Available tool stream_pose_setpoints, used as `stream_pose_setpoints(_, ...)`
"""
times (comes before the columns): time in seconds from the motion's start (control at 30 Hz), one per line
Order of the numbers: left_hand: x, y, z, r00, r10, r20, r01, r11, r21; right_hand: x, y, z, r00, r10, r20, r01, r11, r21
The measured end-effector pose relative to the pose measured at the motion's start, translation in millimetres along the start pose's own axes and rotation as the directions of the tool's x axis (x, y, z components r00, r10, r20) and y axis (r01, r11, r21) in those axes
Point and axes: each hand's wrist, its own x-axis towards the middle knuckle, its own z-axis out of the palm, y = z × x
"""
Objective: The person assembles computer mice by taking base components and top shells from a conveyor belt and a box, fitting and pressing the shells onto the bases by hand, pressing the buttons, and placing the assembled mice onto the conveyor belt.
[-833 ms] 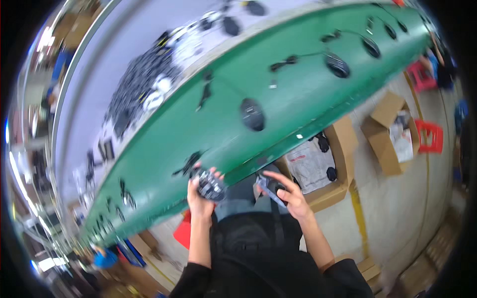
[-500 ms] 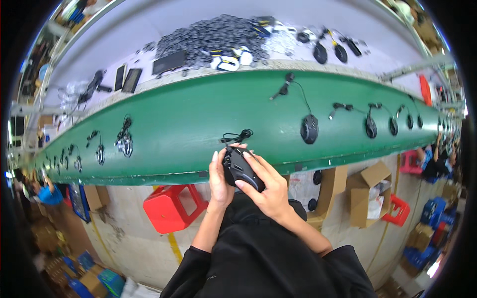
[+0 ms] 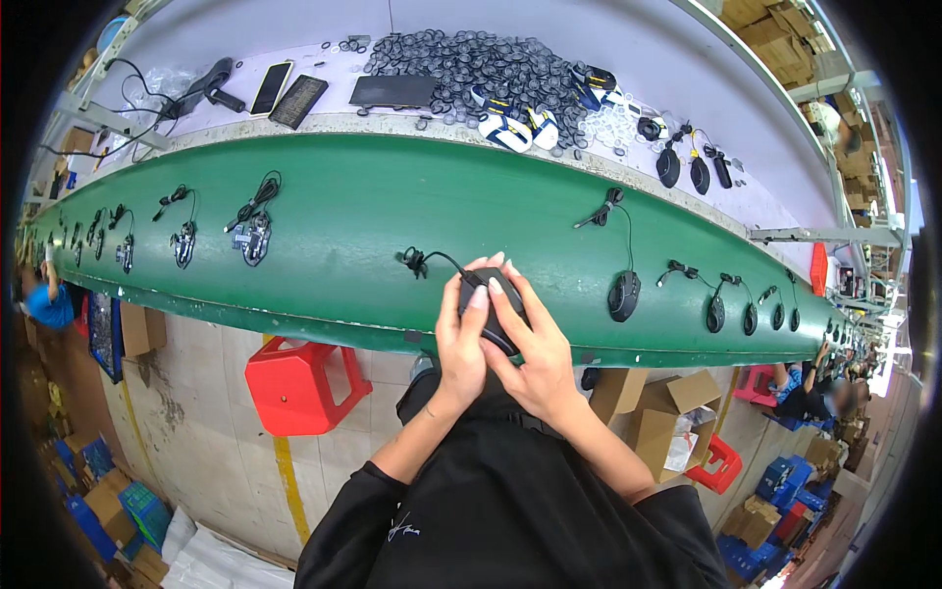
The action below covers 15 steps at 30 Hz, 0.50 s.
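Head view is showing both hands together on one black mouse, held at the near side of the green belt; whether the mouse is touching the belt is not clear. The left hand is gripping its left side with the thumb laid over the top, while the right hand is wrapping the other side, its fingers lying across the shell. The cord is running off leftward to a tied bundle resting on the belt. Judging by the grip, the person is probably pressing or seating the top shell; an uncovered mouse is lying to the left with inner parts showing, and a covered mouse to the right. The next move seems to be calling for even pressure from both thumbs, with the cord staying clear of the seam. Bare belt is stretching ahead of the hands and to both sides, leaving room for setting the mouse down. Beyond, the shelf edge is bounding that space below a heap of dark rings; nearer, the belt's rim is passing close by the wrists, with a red stool standing to the left.
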Motion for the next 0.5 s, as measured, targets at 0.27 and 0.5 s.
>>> stream_pose_setpoints(0.27, 19.7, 10.7, -4.0, 0.973, 0.192, 0.13, -0.198, 0.98, 0.03, 2.4, 28.1, -4.4, 0.883, 0.411, 0.227, -0.353, 0.263, 0.898)
stream_pose_setpoints(0.5, 9.6, 25.7, 4.9, 0.965, 0.217, 0.147, -0.243, 0.95, 0.197, 0.0, 47.8, -15.4, 0.952, 0.277, 0.129, -0.239, 0.412, 0.88)
